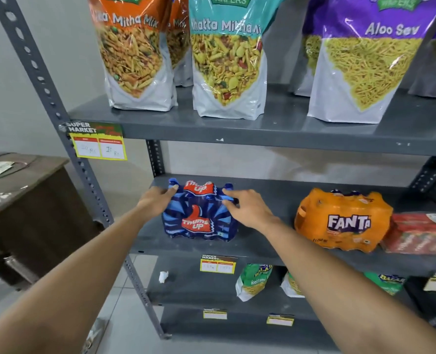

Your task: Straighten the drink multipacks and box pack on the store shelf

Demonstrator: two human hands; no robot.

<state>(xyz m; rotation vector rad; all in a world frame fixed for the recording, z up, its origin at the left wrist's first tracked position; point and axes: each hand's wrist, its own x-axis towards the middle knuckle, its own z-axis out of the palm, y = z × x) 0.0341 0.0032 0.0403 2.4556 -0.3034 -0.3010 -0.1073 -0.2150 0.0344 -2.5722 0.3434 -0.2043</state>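
A blue Thums Up multipack (199,218) stands at the left end of the middle grey shelf (263,249), its label facing me. My left hand (157,200) grips its upper left corner. My right hand (247,208) holds its upper right side, fingers on the bottle caps. An orange Fanta multipack (344,222) sits further right on the same shelf, turned slightly askew. A red box pack (421,233) lies at the right edge, partly cut off by the frame.
Large snack pouches (227,60) stand on the shelf above. Smaller snack bags (252,282) sit on the shelf below. A price tag (98,144) hangs at the upper shelf's left corner. A brown desk (25,200) stands left of the rack's upright (66,139).
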